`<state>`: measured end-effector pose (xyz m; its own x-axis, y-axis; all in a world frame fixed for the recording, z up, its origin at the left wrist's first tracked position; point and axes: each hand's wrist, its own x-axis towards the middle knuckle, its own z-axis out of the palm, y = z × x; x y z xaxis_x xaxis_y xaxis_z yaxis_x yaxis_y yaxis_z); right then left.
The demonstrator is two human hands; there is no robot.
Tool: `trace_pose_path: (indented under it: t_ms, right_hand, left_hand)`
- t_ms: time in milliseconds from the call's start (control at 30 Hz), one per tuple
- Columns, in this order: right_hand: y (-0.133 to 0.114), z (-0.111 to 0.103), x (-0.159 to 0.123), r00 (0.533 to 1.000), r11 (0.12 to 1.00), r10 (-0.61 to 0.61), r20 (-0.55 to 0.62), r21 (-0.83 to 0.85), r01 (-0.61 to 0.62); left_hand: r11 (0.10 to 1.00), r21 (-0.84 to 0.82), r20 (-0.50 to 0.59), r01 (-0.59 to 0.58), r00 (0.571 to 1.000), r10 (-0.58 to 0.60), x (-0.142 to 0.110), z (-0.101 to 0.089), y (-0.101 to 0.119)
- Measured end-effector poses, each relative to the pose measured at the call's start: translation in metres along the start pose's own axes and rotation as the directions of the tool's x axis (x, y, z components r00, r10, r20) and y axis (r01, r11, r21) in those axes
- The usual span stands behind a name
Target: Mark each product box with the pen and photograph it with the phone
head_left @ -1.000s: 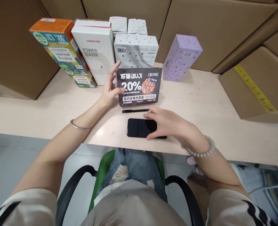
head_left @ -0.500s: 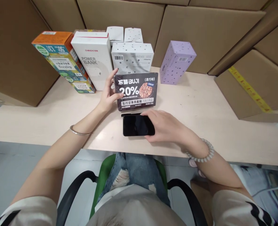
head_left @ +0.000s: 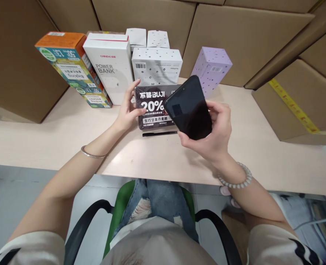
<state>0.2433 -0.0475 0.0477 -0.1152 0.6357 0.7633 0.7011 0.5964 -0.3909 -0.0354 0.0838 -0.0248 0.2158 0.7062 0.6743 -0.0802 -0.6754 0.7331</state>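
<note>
My right hand (head_left: 216, 132) grips a black smartphone (head_left: 192, 110) by its lower end, raised off the table and tilted, its dark screen towards me. Behind the phone stands a dark snack box (head_left: 153, 95) with white lettering, its right part covered by the phone. My left hand (head_left: 130, 108) rests at that box's left edge, thumb on the front and index finger up by the top corner, holding it. A black pen (head_left: 159, 134) lies on the table just in front of the box; its right end is near the phone's lower corner.
Behind the left hand stand orange and blue boxes (head_left: 66, 60), a white power bank box (head_left: 107, 70) and white patterned boxes (head_left: 157, 66). A purple box (head_left: 212, 68) is at the back right. Large cardboard cartons (head_left: 234, 33) wall the back and sides of the pale table (head_left: 251, 140).
My right hand has lifted the smartphone off the table, up and to the right, and turned it. The pen it partly hid now shows more. My left hand stays at the box.
</note>
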Motion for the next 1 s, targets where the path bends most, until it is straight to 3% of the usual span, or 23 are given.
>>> trace_pose_path:
  t_ms: [100,267,433,767,900,1000]
  right_hand:
    - [-0.0001,0.0009,-0.0004,1.0,1.0,-0.012,-0.024,0.013,0.013]
    - [-0.0014,-0.0007,-0.0017,0.995,0.995,0.042,0.092,-0.095,-0.033]
    - [-0.0014,-0.0003,-0.0027,0.996,0.997,-0.008,0.085,-0.076,0.014]
    - [-0.0014,0.0006,-0.0012,0.991,0.997,0.038,0.125,-0.069,-0.029]
    - [0.0006,-0.0001,0.0015,0.977,0.999,0.027,0.21,-0.03,-0.021]
    - [0.0019,-0.0001,0.0037,0.933,0.999,-0.024,0.358,0.038,0.011]
  left_hand:
    - [1.0,0.01,0.003,-0.002,1.0,0.002,0.0002,-0.0006,-0.0005]
    - [1.0,0.025,0.005,0.003,1.0,-0.003,-0.0003,-0.0003,-0.0011]
    - [1.0,0.009,0.006,0.006,1.0,-0.006,-0.0005,-0.0007,-0.0012]
    - [1.0,-0.005,0.009,0.004,1.0,-0.004,-0.0003,0.0004,0.0006]
    - [1.0,0.01,-0.004,-0.002,1.0,0.002,-0.0001,0.0008,0.0002]
    - [1.0,-0.004,-0.006,0.002,1.0,-0.002,0.0001,-0.0001,-0.0006]
